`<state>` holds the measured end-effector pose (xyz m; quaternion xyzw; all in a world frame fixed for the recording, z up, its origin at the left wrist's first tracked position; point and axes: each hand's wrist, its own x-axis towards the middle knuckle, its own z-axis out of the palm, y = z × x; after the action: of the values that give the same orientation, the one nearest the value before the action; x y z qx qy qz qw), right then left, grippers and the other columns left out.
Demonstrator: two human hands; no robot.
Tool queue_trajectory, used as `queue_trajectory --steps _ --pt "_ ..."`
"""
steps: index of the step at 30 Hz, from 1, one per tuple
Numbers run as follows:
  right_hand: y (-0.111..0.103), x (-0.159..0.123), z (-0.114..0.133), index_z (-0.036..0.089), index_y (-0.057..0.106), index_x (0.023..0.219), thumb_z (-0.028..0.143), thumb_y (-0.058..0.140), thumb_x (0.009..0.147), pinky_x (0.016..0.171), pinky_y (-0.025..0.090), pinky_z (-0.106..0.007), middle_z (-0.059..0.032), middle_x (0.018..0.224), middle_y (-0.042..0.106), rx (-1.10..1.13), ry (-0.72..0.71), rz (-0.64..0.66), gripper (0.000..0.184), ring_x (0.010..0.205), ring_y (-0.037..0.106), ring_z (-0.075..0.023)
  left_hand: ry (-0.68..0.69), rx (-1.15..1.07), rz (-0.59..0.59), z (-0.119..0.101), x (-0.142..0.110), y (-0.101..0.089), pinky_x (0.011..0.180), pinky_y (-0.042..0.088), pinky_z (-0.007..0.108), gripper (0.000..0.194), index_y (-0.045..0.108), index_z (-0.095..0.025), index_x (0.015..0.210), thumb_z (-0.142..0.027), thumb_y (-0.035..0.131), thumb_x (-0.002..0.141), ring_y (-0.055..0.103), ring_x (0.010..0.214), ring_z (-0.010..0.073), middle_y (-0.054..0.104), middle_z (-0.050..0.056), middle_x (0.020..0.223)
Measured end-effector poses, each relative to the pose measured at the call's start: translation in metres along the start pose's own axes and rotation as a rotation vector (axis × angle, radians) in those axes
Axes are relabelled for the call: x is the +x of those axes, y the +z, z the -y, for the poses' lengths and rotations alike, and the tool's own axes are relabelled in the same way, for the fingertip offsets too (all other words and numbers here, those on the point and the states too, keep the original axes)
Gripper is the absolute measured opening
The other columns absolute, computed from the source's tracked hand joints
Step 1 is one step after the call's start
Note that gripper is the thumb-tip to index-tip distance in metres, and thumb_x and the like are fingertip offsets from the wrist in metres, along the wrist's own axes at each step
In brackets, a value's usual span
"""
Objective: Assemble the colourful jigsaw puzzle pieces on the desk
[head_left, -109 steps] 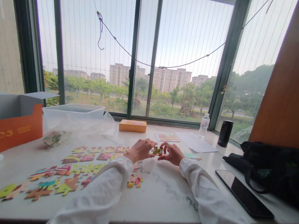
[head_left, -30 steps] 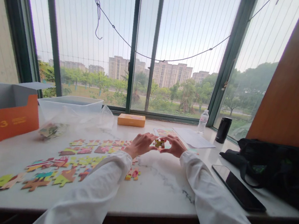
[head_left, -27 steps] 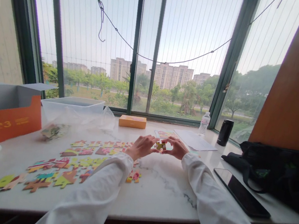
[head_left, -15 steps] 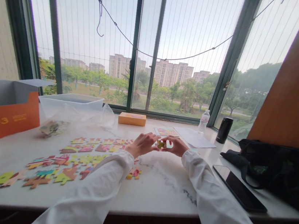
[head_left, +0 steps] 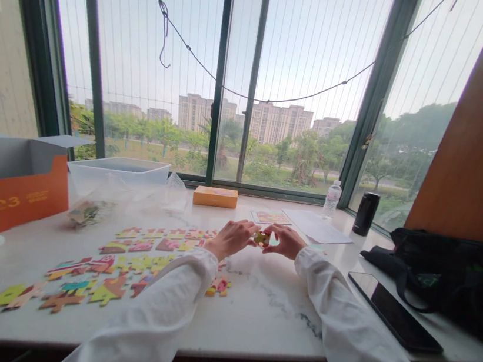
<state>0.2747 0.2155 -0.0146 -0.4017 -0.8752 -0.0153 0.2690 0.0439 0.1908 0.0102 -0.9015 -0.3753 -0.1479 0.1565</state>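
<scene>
Between my two hands is a small yellow-green and reddish puzzle piece [head_left: 262, 238], raised in front of me above the table. My left hand [head_left: 234, 238] pinches its left side, and my right hand [head_left: 286, 241] grips the right side with thumb and fingers. Rows of loose puzzle pieces [head_left: 108, 289] in yellow, pink and brown lie to the left, partly covered by my left sleeve. Close to my left forearm lies a pink and yellow piece [head_left: 219, 286]. Beyond my hands a small printed picture card [head_left: 270, 217] rests flat.
An orange box [head_left: 12, 198], a clear plastic tub [head_left: 120, 172] and plastic bags stand at the left. A yellow box [head_left: 215, 197] sits by the window. Papers [head_left: 319, 227], a water bottle [head_left: 332, 200], a black flask [head_left: 365, 214], a phone [head_left: 393, 311] and a black bag [head_left: 437, 278] are right.
The whole view has shifted slightly, with things appearing a little lower. Both hands still hold the puzzle piece, which shows a little more between the fingers.
</scene>
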Motion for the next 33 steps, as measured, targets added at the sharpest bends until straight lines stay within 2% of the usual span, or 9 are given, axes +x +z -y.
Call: queue_trajectory --steps 5,14,26,33 --pt "-0.002 0.000 0.005 0.024 0.068 0.095 0.063 0.078 0.065 0.069 0.043 -0.028 -0.0026 0.092 0.070 -0.004 -0.029 -0.010 0.050 0.076 0.060 -0.0170 0.029 -0.014 0.027 0.003 -0.001 -0.001 0.077 0.049 0.027 0.041 0.048 -0.032 0.132 -0.035 0.059 0.092 0.060 0.110 0.0203 0.066 0.003 0.119" --pt "-0.006 0.002 0.006 0.026 0.069 0.096 0.068 0.075 0.064 0.067 0.042 -0.027 -0.0003 0.090 0.071 -0.026 -0.021 -0.040 0.052 0.073 0.061 -0.0159 0.057 -0.052 0.042 0.005 -0.002 -0.002 0.075 0.049 0.025 0.039 0.047 -0.033 0.134 -0.032 0.054 0.095 0.063 0.109 0.0195 0.064 0.003 0.126" --pt "-0.010 0.003 0.007 0.027 0.071 0.092 0.067 0.078 0.060 0.075 0.042 -0.029 0.0024 0.082 0.073 -0.016 0.042 -0.065 0.052 0.073 0.065 -0.0157 0.057 -0.026 0.040 0.005 -0.001 -0.003 0.074 0.052 0.025 0.045 0.042 -0.036 0.138 -0.026 0.050 0.096 0.065 0.107 0.0192 0.060 0.002 0.132" --pt "-0.012 0.002 0.003 0.026 0.071 0.098 0.061 0.081 0.060 0.068 0.042 -0.026 0.0005 0.087 0.072 0.054 0.010 -0.034 0.053 0.073 0.061 -0.0149 0.070 -0.003 0.001 0.003 -0.001 -0.004 0.070 0.052 0.024 0.049 0.037 -0.036 0.142 -0.027 0.051 0.096 0.066 0.106 0.0187 0.060 0.002 0.130"
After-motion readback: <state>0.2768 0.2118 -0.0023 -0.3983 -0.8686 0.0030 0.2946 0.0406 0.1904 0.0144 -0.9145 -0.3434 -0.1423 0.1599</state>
